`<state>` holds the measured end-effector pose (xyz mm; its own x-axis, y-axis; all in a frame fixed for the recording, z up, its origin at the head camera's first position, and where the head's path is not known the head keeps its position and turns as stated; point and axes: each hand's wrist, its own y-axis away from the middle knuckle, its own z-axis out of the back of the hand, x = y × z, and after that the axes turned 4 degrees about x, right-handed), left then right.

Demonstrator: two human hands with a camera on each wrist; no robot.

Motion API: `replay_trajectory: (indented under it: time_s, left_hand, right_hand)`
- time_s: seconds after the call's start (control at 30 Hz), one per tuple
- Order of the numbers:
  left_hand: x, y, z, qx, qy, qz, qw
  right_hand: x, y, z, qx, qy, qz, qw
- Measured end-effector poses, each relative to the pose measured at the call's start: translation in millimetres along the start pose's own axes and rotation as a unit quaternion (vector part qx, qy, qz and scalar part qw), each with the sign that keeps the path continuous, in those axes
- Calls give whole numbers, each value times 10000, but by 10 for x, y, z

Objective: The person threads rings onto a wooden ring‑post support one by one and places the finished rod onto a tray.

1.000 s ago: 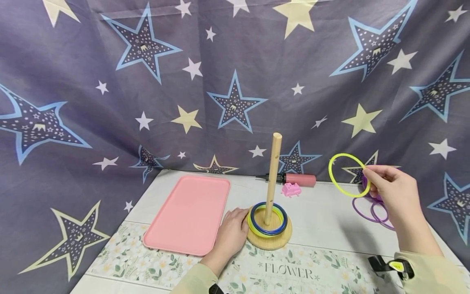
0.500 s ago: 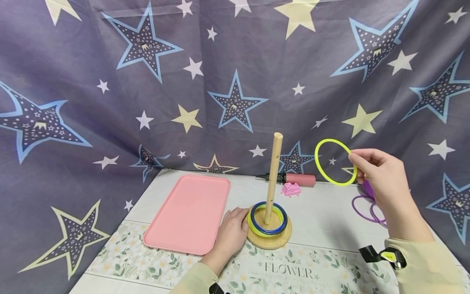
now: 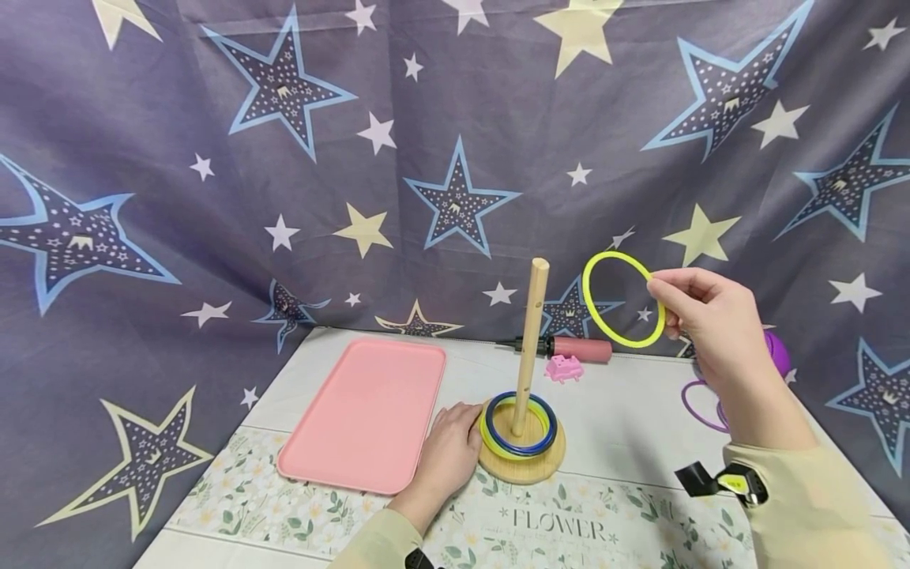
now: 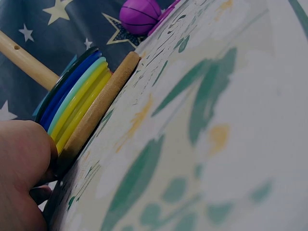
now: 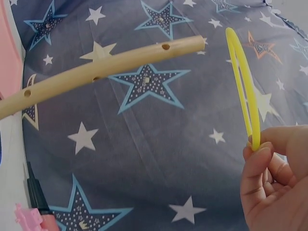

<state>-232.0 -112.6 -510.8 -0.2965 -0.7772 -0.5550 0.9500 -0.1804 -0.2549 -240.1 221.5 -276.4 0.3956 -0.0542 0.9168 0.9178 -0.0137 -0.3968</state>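
My right hand [image 3: 711,316] pinches a yellow ring [image 3: 589,299] between thumb and fingertips. It holds the ring in the air, right of the top of a wooden peg stand [image 3: 532,332]; in the right wrist view, a gap separates the yellow ring [image 5: 234,53] from the post [image 5: 120,62]. Around the foot of the post lies a stack of rings [image 4: 79,91], dark, blue, light green and yellow, on the round base [image 3: 522,472]. My left hand [image 3: 449,446] grips the base's left edge; its fingertips are partly hidden.
Left of the stand lies a pink tray [image 3: 362,415]. Behind it are a pink-and-black hand pump [image 3: 579,348] and a small pink toy [image 3: 564,367]. Purple rings [image 3: 691,411] and a purple ball [image 3: 778,352] are at the right, partly behind the right arm. A starred curtain hangs behind.
My right hand has carried the yellow ring left and upward, closer to the post's top. The left hand and the stand have stayed in place.
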Motion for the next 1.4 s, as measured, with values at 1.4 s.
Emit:
replay_trajectory:
  time_s: [1.4]
  left_hand:
    - [-14,24,4,-34,124,-27,9999]
  right_hand:
    - [5,-148,-754,377,599,80,9975]
